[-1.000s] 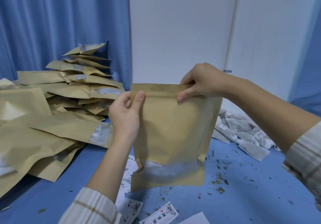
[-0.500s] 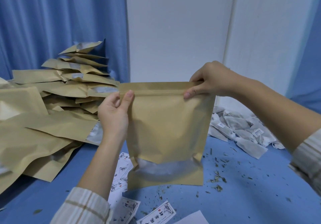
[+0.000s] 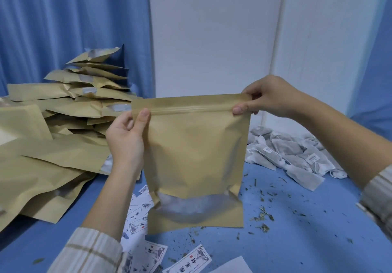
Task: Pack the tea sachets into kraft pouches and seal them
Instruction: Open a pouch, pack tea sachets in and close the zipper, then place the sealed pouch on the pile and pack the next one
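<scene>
A kraft pouch [image 3: 195, 152] stands upright in the middle of the view, its clear window near the bottom and its base on the blue table [image 3: 297, 241]. My left hand [image 3: 125, 143] pinches the zip strip at the pouch's top left corner. At the top right corner, my right hand [image 3: 267, 96] pinches the same strip between thumb and fingers. White tea sachets [image 3: 294, 156] lie in a heap to the right of the pouch.
A large pile of kraft pouches [image 3: 53, 137] covers the left side of the table. Printed labels [image 3: 152, 253] lie scattered in front of the pouch. Loose tea bits [image 3: 263, 215] dot the table at the right. Blue curtains and a white wall stand behind.
My right hand has slid along the zip strip from the middle to the pouch's right corner. The left hand has kept its pinch at the left corner.
</scene>
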Motion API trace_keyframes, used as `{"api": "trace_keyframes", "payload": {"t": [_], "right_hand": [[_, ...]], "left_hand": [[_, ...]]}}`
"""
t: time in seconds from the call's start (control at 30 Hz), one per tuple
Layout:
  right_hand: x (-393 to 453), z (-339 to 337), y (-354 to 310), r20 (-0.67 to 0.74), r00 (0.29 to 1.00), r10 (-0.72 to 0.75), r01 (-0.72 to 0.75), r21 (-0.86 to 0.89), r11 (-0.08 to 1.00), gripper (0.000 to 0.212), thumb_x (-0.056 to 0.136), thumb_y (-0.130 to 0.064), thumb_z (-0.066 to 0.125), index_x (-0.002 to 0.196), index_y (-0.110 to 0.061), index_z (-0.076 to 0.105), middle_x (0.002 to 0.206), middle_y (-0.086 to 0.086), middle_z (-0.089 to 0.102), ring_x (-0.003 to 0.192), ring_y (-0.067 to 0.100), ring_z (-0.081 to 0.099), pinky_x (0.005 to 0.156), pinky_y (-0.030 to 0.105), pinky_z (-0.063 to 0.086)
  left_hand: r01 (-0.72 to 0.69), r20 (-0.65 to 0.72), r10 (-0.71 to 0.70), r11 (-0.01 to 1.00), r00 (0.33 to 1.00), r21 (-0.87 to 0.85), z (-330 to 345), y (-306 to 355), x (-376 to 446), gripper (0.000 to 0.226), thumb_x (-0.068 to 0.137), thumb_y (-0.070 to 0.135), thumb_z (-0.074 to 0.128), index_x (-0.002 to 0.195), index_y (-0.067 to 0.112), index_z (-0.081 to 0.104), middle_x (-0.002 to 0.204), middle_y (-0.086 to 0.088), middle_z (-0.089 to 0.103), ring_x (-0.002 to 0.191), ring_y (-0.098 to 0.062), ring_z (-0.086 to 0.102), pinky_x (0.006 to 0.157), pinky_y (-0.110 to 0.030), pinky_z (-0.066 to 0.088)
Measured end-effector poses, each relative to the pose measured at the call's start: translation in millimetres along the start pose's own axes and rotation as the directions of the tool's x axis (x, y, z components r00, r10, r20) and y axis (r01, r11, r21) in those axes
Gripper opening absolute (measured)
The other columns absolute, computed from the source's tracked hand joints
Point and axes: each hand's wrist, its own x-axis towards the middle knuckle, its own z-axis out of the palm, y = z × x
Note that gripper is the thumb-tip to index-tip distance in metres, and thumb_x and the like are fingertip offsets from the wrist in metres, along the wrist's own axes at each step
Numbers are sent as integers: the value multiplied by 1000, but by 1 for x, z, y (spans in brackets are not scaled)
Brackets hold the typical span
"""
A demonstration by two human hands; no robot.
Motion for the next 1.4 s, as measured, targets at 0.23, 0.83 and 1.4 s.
{"api": "trace_keyframes", "payload": {"t": [0.23,0.83,1.4], "right_hand": [[-9,11,15,-176,984,30,22,286,958,29,53,-40,80,60,-15,67,49,-8,61,48,0,50,49,8,38],[-75,184,66,211,940,269,-333,743,581,33,70,-54,68,102,-55,60,102,-14,71,93,5,67,67,12,51],[182,274,-225,372,926,65,-376,925,61,43,94,-45,44,129,-20,41,135,7,47,119,30,51,102,42,42]], "left_hand": [[122,175,-109,990,979,-70,-10,-8,-3,37,68,49,76,91,23,63,74,14,71,66,1,64,60,-13,49],[625,264,-646,762,716,168,-54,-65,-58,54,63,27,76,113,9,63,99,-4,74,83,-14,71,58,-21,53],[597,96,-682,554,725,-580,-130,-30,48,71,92,62,34,134,6,46,128,-17,59,109,-37,62,93,-47,50]]}}
